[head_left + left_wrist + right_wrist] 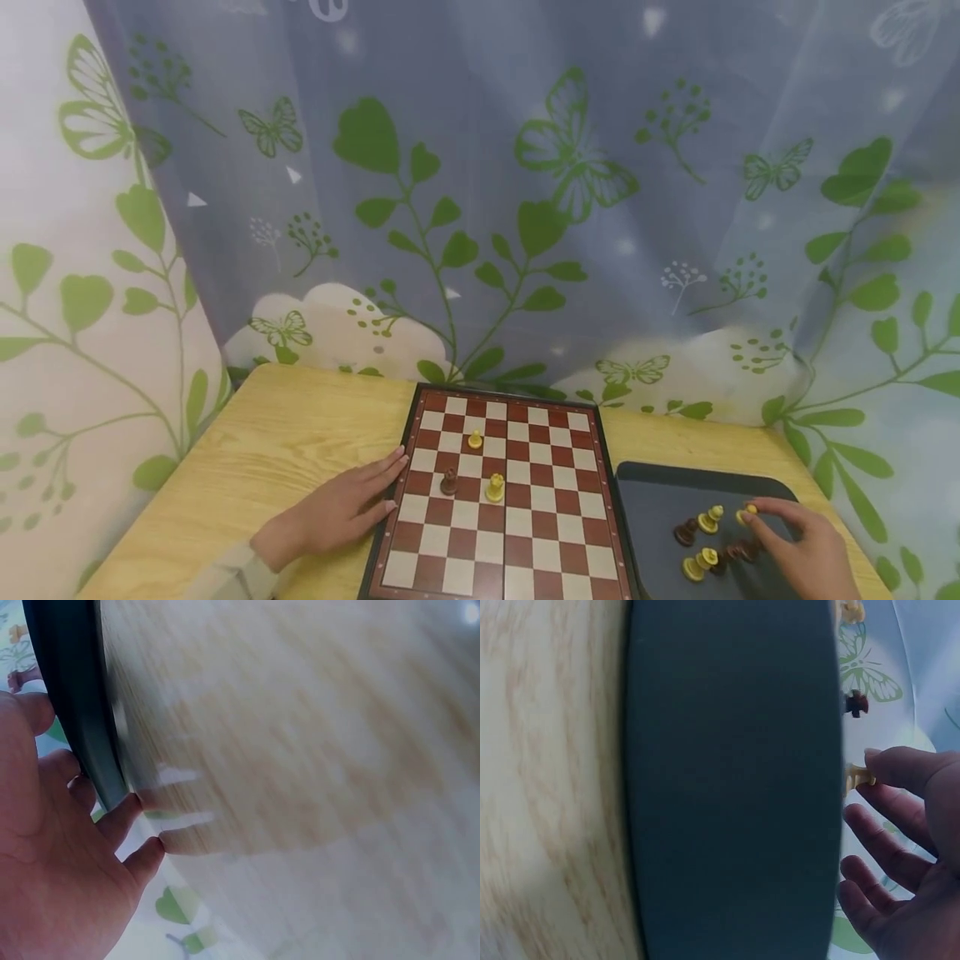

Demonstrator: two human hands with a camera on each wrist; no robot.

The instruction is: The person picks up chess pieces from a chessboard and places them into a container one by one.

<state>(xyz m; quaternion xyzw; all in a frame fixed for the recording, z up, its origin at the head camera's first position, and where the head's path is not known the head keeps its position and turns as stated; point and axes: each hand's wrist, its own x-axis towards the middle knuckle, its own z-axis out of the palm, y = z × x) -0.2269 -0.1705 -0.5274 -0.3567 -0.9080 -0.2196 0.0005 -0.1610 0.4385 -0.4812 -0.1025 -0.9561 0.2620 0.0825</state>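
Observation:
My left hand (341,508) rests against the left edge of a red-and-cream chessboard (555,529), fingers extended. In the left wrist view, its fingertips touch the board's dark side and the table. On the board stand a small yellow pawn (476,439), a brown chess piece (448,482) and a larger yellow chess piece (495,487) with a notched top. Over the dark tray (652,500), my right hand (810,546) pinches a yellow chess piece (859,776) between thumb and forefinger. Its other fingers are loosely bent. Whether that piece touches the tray floor, I cannot tell.
Several yellow and brown pieces are in the tray, among them an upright yellow piece (709,519), a tilted yellow piece (699,564) and a brown piece (686,532). Everything stands on a wooden table (300,425), with a leaf-patterned curtain (480,183) behind.

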